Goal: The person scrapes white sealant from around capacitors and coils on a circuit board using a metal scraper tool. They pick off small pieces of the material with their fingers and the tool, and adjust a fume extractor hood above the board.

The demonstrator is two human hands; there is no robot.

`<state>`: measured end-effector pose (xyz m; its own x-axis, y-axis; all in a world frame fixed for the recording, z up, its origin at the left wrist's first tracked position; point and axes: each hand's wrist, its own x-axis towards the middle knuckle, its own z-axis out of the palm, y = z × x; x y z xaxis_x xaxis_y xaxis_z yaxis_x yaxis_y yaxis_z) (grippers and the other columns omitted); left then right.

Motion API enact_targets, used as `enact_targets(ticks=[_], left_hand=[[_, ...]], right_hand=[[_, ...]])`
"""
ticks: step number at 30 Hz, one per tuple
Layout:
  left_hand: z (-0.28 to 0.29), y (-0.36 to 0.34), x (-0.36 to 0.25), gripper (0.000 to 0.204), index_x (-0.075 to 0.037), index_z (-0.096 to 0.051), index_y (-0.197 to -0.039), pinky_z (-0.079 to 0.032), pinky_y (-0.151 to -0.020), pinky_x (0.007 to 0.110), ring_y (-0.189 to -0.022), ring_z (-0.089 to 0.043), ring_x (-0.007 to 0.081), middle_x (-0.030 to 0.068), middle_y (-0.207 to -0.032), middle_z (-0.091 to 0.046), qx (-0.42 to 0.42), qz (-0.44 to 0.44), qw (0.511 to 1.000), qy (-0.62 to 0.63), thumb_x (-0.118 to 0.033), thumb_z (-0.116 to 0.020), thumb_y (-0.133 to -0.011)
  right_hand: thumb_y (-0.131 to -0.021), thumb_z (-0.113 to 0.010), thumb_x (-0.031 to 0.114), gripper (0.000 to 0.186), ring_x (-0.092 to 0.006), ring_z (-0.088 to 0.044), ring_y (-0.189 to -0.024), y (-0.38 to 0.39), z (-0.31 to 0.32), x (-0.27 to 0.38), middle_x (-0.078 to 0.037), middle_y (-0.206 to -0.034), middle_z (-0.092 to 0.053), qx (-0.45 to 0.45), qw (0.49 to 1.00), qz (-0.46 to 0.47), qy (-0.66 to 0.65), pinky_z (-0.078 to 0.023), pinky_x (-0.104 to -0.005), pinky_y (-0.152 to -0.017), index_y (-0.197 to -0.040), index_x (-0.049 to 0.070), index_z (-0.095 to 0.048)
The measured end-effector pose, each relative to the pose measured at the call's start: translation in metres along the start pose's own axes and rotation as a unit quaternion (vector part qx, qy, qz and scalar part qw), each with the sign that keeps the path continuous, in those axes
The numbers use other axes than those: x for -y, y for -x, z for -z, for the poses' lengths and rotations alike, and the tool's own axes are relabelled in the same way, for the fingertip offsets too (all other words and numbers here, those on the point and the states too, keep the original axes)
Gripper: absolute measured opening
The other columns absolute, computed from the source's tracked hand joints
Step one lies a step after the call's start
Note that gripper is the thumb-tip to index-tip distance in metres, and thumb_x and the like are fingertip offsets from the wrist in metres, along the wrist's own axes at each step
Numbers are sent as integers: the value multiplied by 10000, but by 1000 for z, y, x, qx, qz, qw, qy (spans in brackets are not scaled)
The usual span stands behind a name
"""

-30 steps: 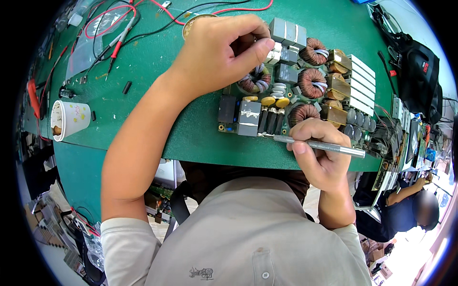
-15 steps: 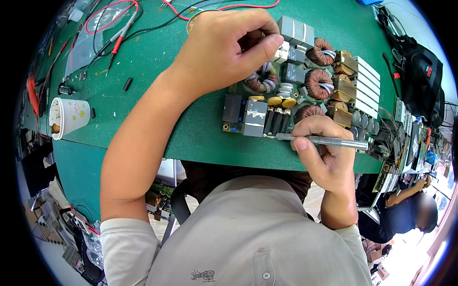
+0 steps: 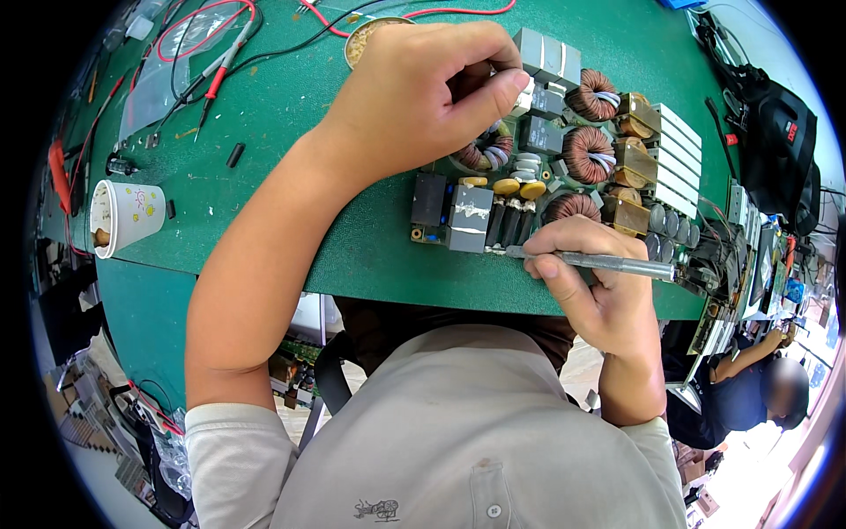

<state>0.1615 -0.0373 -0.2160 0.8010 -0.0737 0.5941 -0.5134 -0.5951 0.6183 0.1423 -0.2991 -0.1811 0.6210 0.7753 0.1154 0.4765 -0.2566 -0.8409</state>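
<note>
With my right fingers [image 3: 564, 236] pinching the silver tool [image 3: 608, 263] at the near edge of the circuit board [image 3: 423, 235], pressing too hard could skid its tip into the black parts [image 3: 511, 222]; whether my left fingers [image 3: 492, 99] grip anything, I cannot tell.

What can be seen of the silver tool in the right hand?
The tool is a slim, straight, pen-like rod, apparently metal, with a thicker grey handle and a narrower tip. The right hand grips it nearer the tip, hiding part of it. It runs nearly straight across the view, tip leftward at the near edge of the board. Whether they touch is unclear.
</note>
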Motion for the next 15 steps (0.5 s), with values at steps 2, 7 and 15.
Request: enact_targets(ticks=[2, 7, 15], left_hand=[[-1, 0, 1, 109, -27, -716, -950, -479, -526, 233, -577, -620, 57, -1, -681, -646, 0, -4, 1000, 8, -130, -748, -952], [-3, -1, 0, 111, -27, -711, -943, -461, -496, 228, -553, -621, 57, -5, -662, -631, -3, -14, 1000, 15, -132, -748, -950], [-5, -2, -1, 118, -38, -709, -934, -433, -455, 219, -505, -635, 68, -13, -631, -610, 1, -40, 999, 14, -148, -736, -965]], right_hand=[[-901, -756, 18, 159, -300, -721, -855, 0, 0, -2, -124, -959, -741, 5, 1000, 5, -1, -562, -382, -781, -1043, 17, -685], [-891, -760, 19, 165, -302, -712, -837, -1, 1, -4, -122, -946, -737, 8, 1000, 16, -11, -558, -388, -767, -1039, 20, -689], [-891, -755, 33, 134, -302, -702, -821, -3, -1, -1, -112, -925, -738, 5, 1000, 5, -14, -547, -378, -761, -1016, 23, -710]])
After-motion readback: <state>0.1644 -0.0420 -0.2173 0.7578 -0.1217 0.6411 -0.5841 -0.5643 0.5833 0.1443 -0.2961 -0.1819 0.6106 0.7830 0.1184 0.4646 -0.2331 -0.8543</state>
